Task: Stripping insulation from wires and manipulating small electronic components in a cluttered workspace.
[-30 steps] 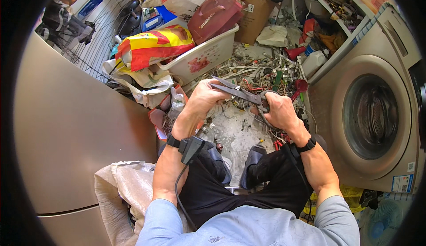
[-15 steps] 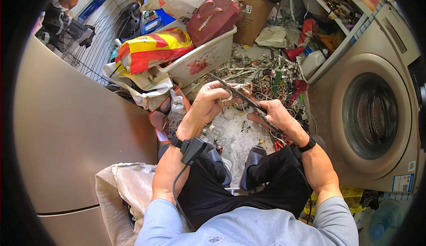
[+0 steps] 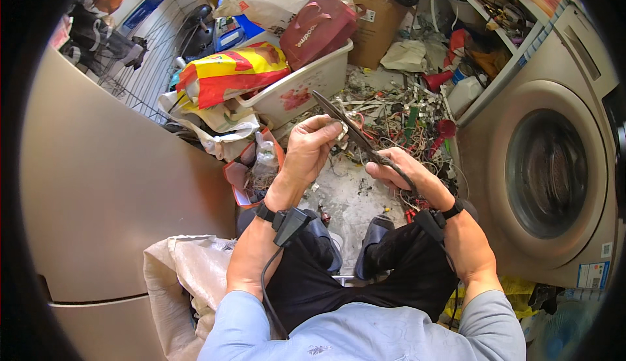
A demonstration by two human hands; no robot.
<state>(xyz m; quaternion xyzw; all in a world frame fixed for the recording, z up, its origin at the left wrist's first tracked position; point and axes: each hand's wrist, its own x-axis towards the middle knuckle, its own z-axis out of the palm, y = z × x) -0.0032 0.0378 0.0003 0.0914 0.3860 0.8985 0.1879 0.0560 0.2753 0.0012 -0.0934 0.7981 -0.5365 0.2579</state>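
My right hand [image 3: 398, 169] is closed round the dark handle of a long dark-bladed tool [image 3: 345, 118]; I cannot tell whether it is a knife or scissors. Its blade points up and to the left, past the fingertips of my other hand. Between thumb and fingers, my left hand [image 3: 310, 147] pinches a small pale, shiny piece [image 3: 342, 131] right beside the blade. What this piece is stays unclear. Below both hands lies the grey, dirty floor [image 3: 349, 188], and beyond them a heap of wire scraps and strips [image 3: 385, 103] spreads out.
A white plastic tub [image 3: 319, 77] stands ahead, holding a maroon bag [image 3: 318, 30] and a yellow-red bag [image 3: 235, 71]. An orange-edged box [image 3: 238, 182] with scraps sits at left. The refrigerator [image 3: 130, 185] and the washing machine [image 3: 502, 133] flank me. A woven sack [image 3: 189, 270] is at lower left.
The blade has turned a little steeper and its broad side shows more. My left fingers have drawn together around the small piece. The view has shifted slightly.
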